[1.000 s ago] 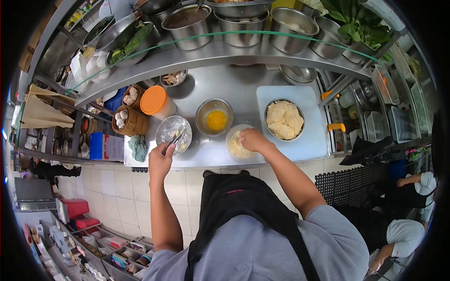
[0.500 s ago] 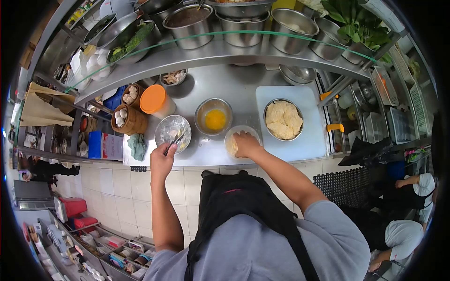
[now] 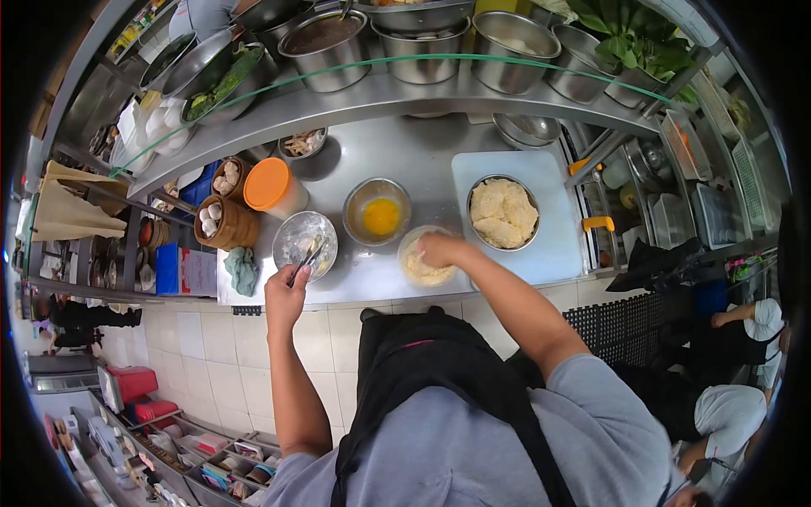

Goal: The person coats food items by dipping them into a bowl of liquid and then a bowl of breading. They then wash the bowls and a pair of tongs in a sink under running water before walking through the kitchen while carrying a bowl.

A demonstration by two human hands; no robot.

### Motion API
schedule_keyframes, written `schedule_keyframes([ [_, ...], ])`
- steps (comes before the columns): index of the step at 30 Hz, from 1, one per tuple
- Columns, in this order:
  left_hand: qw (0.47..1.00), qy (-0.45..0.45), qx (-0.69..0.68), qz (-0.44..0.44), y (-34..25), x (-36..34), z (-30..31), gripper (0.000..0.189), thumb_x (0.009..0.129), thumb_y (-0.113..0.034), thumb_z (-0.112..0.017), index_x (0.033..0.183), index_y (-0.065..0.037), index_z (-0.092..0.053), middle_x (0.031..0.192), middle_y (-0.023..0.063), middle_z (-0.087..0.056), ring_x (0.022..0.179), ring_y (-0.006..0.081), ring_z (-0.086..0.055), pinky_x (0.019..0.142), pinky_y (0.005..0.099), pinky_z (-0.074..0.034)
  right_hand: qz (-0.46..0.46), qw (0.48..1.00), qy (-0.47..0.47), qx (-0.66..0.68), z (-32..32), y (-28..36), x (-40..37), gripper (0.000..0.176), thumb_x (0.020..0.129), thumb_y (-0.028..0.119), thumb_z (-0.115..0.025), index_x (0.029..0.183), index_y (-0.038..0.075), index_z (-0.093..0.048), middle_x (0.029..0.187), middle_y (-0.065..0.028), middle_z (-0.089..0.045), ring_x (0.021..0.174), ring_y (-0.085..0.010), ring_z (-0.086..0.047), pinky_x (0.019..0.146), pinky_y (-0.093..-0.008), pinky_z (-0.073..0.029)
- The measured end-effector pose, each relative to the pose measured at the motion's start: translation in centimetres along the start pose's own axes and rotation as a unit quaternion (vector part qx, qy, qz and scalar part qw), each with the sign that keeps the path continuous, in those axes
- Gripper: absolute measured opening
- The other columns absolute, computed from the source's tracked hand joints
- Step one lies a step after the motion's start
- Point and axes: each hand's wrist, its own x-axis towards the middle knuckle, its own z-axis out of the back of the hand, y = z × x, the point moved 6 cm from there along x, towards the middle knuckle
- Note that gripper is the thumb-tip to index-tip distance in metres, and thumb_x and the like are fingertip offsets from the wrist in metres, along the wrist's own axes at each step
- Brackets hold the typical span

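My left hand grips slim dark metal tongs, their tips down in a metal bowl smeared with white powder. My right hand reaches into a round, pale tub of yellowish crumbs; its fingertips are blurred and partly hidden. Between the hands, slightly farther back, a steel bowl holds beaten egg. To the right, crumb-coated pieces fill a round metal bowl on a white cutting board.
Left of the powder bowl lie a green cloth, an orange-lidded tub and bamboo steamers. A metal shelf bearing several pots crosses above the counter's back. Other people are at the lower right.
My right hand has risen slightly in the crumb tub, and more crumbs show below it. The left hand keeps the tongs in the powder bowl. The whole view has shifted slightly.
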Motion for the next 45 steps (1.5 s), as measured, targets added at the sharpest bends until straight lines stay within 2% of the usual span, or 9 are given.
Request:
schedule_keyframes([
  [5, 1.000, 0.012, -0.005, 0.000, -0.7, 0.1, -0.9, 0.031, 0.090, -0.028, -0.069, 0.094, 0.003, -0.069, 0.062, 0.0088, -0.059, 0.056, 0.0154, -0.050, 0.055, 0.0322, -0.042, 0.003, 0.998, 0.062, -0.003, -2.9, 0.9, -0.3, 0.028, 0.075, 0.010, -0.056, 0.092, -0.010, -0.068, 0.100, -0.0298, -0.067, 0.094, -0.0401, -0.066, 0.085, -0.0438, -0.052],
  [14, 1.000, 0.022, 0.004, 0.000, -1.1, 0.1, -1.4, 0.031, 0.089, -0.029, -0.069, 0.093, 0.002, -0.070, 0.063, 0.0092, -0.059, 0.056, 0.0160, -0.052, 0.055, 0.0326, -0.042, 0.081, 0.994, -0.057, 0.055, -3.2, 0.8, 0.8, 0.023, 0.076, 0.011, -0.057, 0.091, 0.000, -0.071, 0.097, -0.0273, -0.068, 0.094, -0.0396, -0.066, 0.085, -0.0441, -0.052],
  [17, 1.000, 0.004, 0.009, -0.009, -1.4, 0.6, -1.1, 0.030, 0.090, -0.028, -0.069, 0.092, 0.002, -0.069, 0.062, 0.0090, -0.060, 0.056, 0.0163, -0.051, 0.055, 0.0327, -0.042, 0.057, 0.996, -0.072, 0.015, -1.4, 2.4, -1.5, 0.023, 0.074, 0.011, -0.059, 0.093, 0.000, -0.070, 0.099, -0.0259, -0.067, 0.096, -0.0383, -0.066, 0.088, -0.0441, -0.051],
  [19, 1.000, 0.020, 0.012, -0.011, -1.4, 0.3, -1.0, 0.030, 0.090, -0.028, -0.069, 0.092, 0.002, -0.069, 0.063, 0.0093, -0.061, 0.056, 0.0164, -0.051, 0.055, 0.0327, -0.042, 0.045, 0.966, -0.224, -0.117, -0.5, 3.6, -4.2, 0.029, 0.071, 0.013, -0.064, 0.098, 0.000, -0.066, 0.104, -0.0234, -0.066, 0.102, -0.0357, -0.063, 0.090, -0.0443, -0.050],
  [23, 1.000, 0.015, 0.011, -0.008, -1.5, 0.1, -1.0, 0.030, 0.090, -0.028, -0.069, 0.092, 0.002, -0.069, 0.063, 0.0095, -0.061, 0.056, 0.0160, -0.051, 0.055, 0.0327, -0.042, 0.035, 0.964, -0.227, -0.135, -0.9, 2.4, -2.7, 0.036, 0.069, 0.014, -0.066, 0.104, 0.002, -0.068, 0.109, -0.0220, -0.065, 0.102, -0.0364, -0.065, 0.088, -0.0456, -0.053],
  [28, 1.000, 0.012, -0.008, -0.011, -0.2, -0.3, -0.6, 0.029, 0.091, -0.026, -0.068, 0.092, 0.003, -0.068, 0.062, 0.0081, -0.058, 0.056, 0.0143, -0.049, 0.054, 0.0317, -0.041, -0.010, 1.000, 0.018, -0.013, 2.1, 1.1, -1.3, 0.033, 0.074, 0.013, -0.061, 0.102, -0.003, -0.067, 0.110, -0.0237, -0.066, 0.105, -0.0375, -0.064, 0.089, -0.0435, -0.053],
  [30, 1.000, 0.017, -0.015, -0.008, 0.3, -0.3, -0.6, 0.029, 0.091, -0.027, -0.068, 0.092, 0.003, -0.068, 0.062, 0.0075, -0.058, 0.057, 0.0139, -0.049, 0.055, 0.0311, -0.040, 0.017, 0.999, -0.046, -0.018, 3.1, 1.0, -1.4, 0.029, 0.074, 0.013, -0.059, 0.096, -0.005, -0.069, 0.107, -0.0235, -0.068, 0.100, -0.0389, -0.065, 0.088, -0.0434, -0.053],
  [38, 1.000, 0.026, -0.008, 0.006, 0.3, -0.6, -1.6, 0.029, 0.090, -0.026, -0.069, 0.093, 0.002, -0.069, 0.063, 0.0069, -0.059, 0.057, 0.0132, -0.050, 0.055, 0.0310, -0.042, -0.068, 0.995, 0.046, -0.058, -1.6, 0.8, -0.8, 0.031, 0.075, 0.008, -0.058, 0.099, -0.009, -0.069, 0.105, -0.0296, -0.067, 0.101, -0.0387, -0.067, 0.087, -0.0428, -0.054],
  [45, 0.999, 0.032, -0.028, 0.006, -0.1, -0.5, -2.0, 0.029, 0.090, -0.026, -0.069, 0.094, 0.002, -0.069, 0.063, 0.0072, -0.059, 0.058, 0.0131, -0.050, 0.055, 0.0309, -0.041, 0.004, 0.999, 0.019, -0.037, -2.8, 0.2, 0.5, 0.028, 0.076, 0.009, -0.058, 0.097, -0.006, -0.068, 0.103, -0.0291, -0.067, 0.099, -0.0392, -0.066, 0.087, -0.0444, -0.052],
])
